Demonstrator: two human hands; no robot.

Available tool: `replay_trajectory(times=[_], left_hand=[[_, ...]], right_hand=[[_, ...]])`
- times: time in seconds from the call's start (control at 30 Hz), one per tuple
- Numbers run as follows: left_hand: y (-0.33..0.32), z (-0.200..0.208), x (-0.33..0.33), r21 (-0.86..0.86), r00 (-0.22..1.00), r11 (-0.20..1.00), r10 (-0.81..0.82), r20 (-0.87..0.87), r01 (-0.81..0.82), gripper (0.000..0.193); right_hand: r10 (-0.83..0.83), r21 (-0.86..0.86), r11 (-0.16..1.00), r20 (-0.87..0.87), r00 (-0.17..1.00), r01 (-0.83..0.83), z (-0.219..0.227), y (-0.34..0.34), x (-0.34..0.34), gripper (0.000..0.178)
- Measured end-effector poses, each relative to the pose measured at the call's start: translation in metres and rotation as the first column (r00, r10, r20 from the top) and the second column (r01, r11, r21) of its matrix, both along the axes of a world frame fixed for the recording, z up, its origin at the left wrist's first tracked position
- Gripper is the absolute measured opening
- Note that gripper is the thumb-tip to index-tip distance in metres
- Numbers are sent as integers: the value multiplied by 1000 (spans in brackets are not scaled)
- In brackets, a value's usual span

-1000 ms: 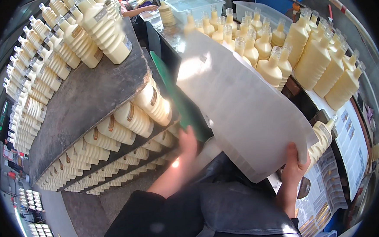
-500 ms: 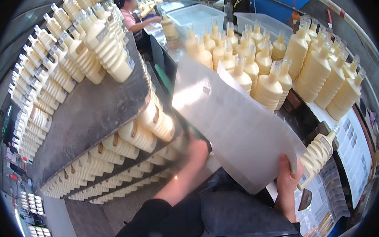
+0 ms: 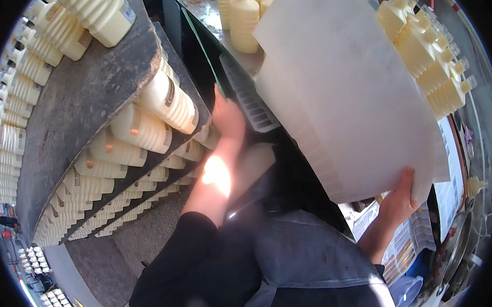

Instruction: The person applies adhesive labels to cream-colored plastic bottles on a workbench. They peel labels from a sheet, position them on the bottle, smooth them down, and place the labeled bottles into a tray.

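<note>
My right hand (image 3: 400,201) is closed on the lower right corner of a large white sheet (image 3: 349,96), thumb on top. The sheet is raised and tilted, and hides much of the worktop and bottles behind it. My left arm reaches forward beside the shelf rack. At its end, my left hand (image 3: 228,116) closes at the near end of a thin green-edged dark panel (image 3: 201,46); most of its fingers are hidden. A grey strip with a row of slots (image 3: 249,97) shows just right of that hand.
At left, a dark shelf rack (image 3: 93,101) carries rows of cream ribbed bottles (image 3: 166,99) on several levels. More cream bottles (image 3: 244,21) stand beyond the sheet, others (image 3: 426,52) at the right. Printed sheets (image 3: 404,245) lie below my right hand.
My view has swung down. My left hand has reached forward to the green-edged panel. My right hand has lifted the white sheet and moved it rightward.
</note>
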State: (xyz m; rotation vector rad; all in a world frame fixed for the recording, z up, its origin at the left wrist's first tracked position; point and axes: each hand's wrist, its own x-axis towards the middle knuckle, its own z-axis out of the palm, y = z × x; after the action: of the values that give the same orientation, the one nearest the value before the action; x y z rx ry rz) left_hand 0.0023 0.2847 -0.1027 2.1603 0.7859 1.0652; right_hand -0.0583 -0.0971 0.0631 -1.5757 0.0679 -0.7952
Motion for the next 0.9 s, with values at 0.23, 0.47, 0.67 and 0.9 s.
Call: replay_trajectory(times=[0.23,0.47,0.67,0.9], left_hand=[[4,-10,14,-256,966,966,-44,-256,-24,61],[-13,-7,-38,-509,959,852,-232,-164,119,87],[-49,69,-95,-364,853,798,-521,-18,480,89],[-30,191,-121,-533,478,63,-540,693,844,103]], right_hand=[[65,98,992,154,986,-81,4,0,-3,29],[59,3,998,201,978,-61,15,9,-4,27],[85,-146,987,164,983,-61,23,40,0,25],[186,-603,793,106,977,-85,23,57,-29,20]])
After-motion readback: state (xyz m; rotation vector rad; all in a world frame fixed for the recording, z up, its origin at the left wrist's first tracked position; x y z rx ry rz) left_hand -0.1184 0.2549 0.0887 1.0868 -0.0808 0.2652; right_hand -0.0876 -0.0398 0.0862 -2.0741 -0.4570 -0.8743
